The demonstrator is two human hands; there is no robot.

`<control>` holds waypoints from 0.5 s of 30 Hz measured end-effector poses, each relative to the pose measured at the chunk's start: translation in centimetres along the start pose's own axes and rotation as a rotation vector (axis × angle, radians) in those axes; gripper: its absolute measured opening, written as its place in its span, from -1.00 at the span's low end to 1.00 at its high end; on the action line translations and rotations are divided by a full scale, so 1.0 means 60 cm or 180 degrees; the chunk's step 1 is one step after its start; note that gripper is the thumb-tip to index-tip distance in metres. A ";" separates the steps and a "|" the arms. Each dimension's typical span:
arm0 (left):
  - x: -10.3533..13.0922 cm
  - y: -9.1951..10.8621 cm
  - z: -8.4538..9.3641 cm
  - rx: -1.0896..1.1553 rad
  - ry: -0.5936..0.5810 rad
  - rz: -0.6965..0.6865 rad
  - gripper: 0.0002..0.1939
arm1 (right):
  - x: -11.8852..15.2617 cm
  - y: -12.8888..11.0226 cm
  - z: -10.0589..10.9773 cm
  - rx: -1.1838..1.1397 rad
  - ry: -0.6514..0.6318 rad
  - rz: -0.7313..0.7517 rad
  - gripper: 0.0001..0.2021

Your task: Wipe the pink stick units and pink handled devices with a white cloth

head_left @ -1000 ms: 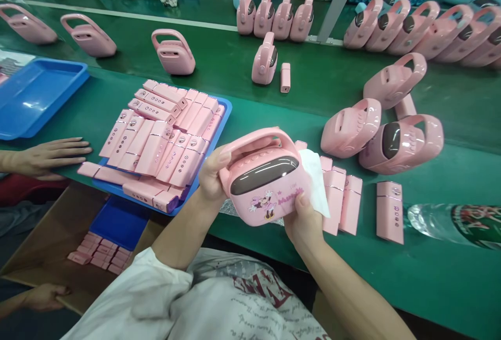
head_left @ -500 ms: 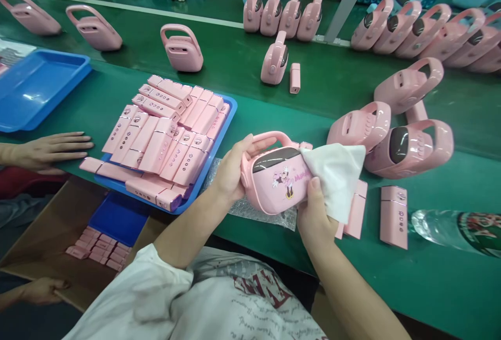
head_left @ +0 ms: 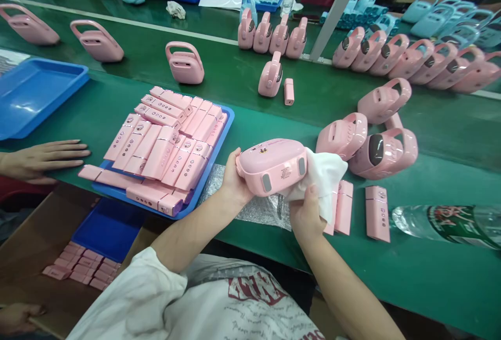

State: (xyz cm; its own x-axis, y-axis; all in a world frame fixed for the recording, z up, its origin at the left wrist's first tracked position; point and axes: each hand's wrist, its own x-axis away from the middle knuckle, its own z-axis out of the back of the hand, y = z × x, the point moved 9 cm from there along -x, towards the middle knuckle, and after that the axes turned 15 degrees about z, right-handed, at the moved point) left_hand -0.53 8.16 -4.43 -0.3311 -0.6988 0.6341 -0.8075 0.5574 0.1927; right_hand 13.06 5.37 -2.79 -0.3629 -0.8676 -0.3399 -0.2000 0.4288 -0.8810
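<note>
Gripped at left end by left hand, pink device tilts over bubble wrap on green bench, underside and two grey strips showing. Right hand grasps white cloth bunched against device's right end. Blue tray heaped with pink cases sits left; clear bottle lies right. Co-worker's hand rests flat on bench left of tray.

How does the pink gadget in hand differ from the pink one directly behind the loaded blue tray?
The held gadget is tipped, its underside with two grey pads showing; the standing gadget is upright, handle on top. The left hand grips the held gadget, while the standing gadget rests on the green surface. Both are pink.
</note>
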 end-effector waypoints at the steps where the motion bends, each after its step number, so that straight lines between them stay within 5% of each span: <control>1: -0.002 0.001 0.001 0.0055 0.0001 -0.0033 -0.52 | 0.000 -0.001 -0.001 0.0126 -0.0129 0.0100 -0.38; 8: 0.000 0.007 -0.001 0.0121 0.0035 -0.0281 -0.69 | 0.010 -0.026 -0.047 0.1289 -0.1713 0.1403 -0.40; 11: 0.002 0.001 -0.004 0.0157 -0.0075 -0.0175 -0.69 | 0.024 -0.033 -0.061 0.1491 -0.2055 0.1783 -0.35; 13: 0.004 -0.007 -0.010 0.0211 -0.0226 -0.0031 -0.68 | 0.031 -0.029 -0.063 0.1415 -0.2052 0.1636 -0.39; 15: 0.008 -0.012 -0.019 0.0124 -0.0391 0.0064 -0.67 | 0.031 -0.008 -0.058 0.1201 -0.1840 0.0931 -0.32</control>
State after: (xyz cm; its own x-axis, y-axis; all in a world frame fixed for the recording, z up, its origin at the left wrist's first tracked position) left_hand 0.46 7.95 -3.43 -0.4029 -0.7386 0.5405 -0.8176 0.5558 0.1501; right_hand 9.31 4.39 -1.84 0.2035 -0.7700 -0.6048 0.1948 0.6372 -0.7457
